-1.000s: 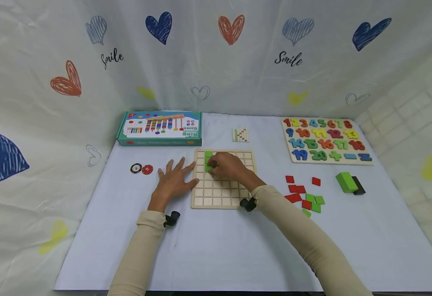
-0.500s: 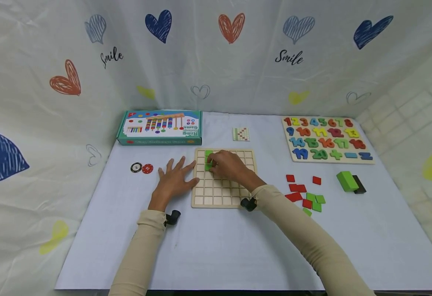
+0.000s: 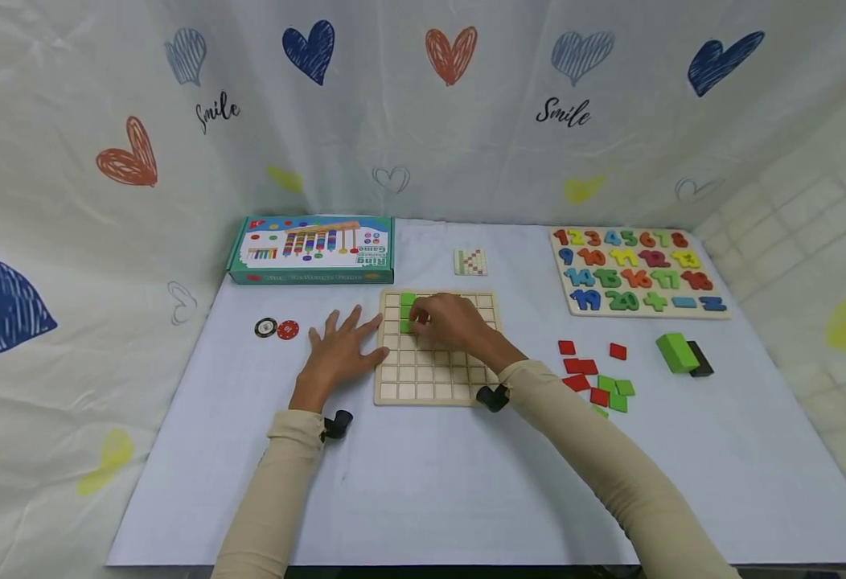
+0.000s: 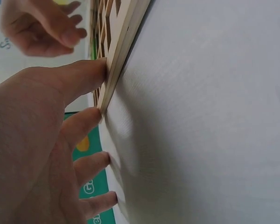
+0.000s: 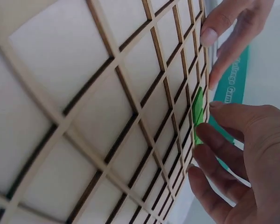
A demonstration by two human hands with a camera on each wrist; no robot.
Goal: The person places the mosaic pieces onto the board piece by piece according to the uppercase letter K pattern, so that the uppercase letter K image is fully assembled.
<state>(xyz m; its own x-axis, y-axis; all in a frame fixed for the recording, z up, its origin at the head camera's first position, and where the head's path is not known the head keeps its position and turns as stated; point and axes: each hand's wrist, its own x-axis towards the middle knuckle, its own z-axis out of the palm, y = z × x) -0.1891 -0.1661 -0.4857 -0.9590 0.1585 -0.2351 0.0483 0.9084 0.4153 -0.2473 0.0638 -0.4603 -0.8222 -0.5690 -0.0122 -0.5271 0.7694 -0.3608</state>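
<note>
A wooden grid board (image 3: pixel 426 392) lies at the middle of the table. Green square tiles (image 3: pixel 406 326) sit in its second column from the left, near the far edge, partly hidden by fingers. Over them is my right hand (image 3: pixel 452 322), fingers loosely bent; in the right wrist view its thumb and index finger stand apart beside the green tiles (image 5: pixel 198 106), with no tile between them. Whether a fingertip touches a tile, I cannot tell. My left hand (image 3: pixel 341 351) spreads its fingers at the board's left side, thumb and index fingertip against the edge (image 4: pixel 115 65).
Loose red tiles (image 3: pixel 580 367) and green tiles (image 3: pixel 618 403) lie right of the board. Farther right are a green block (image 3: pixel 676 354), a dark block (image 3: pixel 700 359) and a number puzzle (image 3: pixel 575 314). A game box (image 3: pixel 310 278), patterned card (image 3: pixel 470 262) and two chips (image 3: pixel 288 330) lie elsewhere.
My right hand has shifted very slightly to the right, with its fingertips drawn back a little from the green tiles. The left hand stays where it was at the board's edge.
</note>
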